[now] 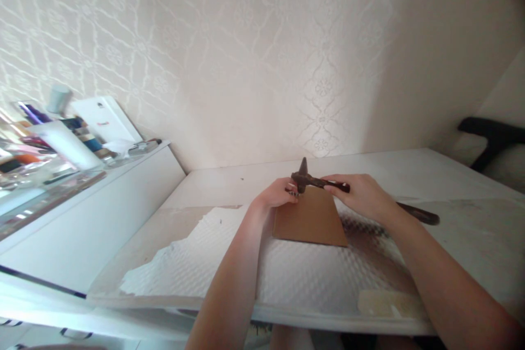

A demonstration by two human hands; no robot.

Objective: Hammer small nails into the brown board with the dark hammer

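Note:
A small dark hammer (302, 179) is in my right hand (359, 191), whose fingers are closed around its handle. Its head is raised over the far edge of a brown cardboard piece (310, 220). Beside the hammer head, my left hand (282, 192) rests at the cardboard's far left corner with its fingers curled together. Whatever those fingertips pinch, if anything, is hidden behind the hammer head. Under the cardboard lies a white quilted sheet (197, 262). Just past my right wrist, a dark tool handle (420, 213) lies on the table.
The white tabletop (229, 183) meets a patterned wall (254, 65) at the back. To the left, a white cabinet (110, 224) carries a white box (104, 120) and cluttered small items. A black chair part (490, 131) stands at the right. A pale strip (389, 304) lies near the front edge.

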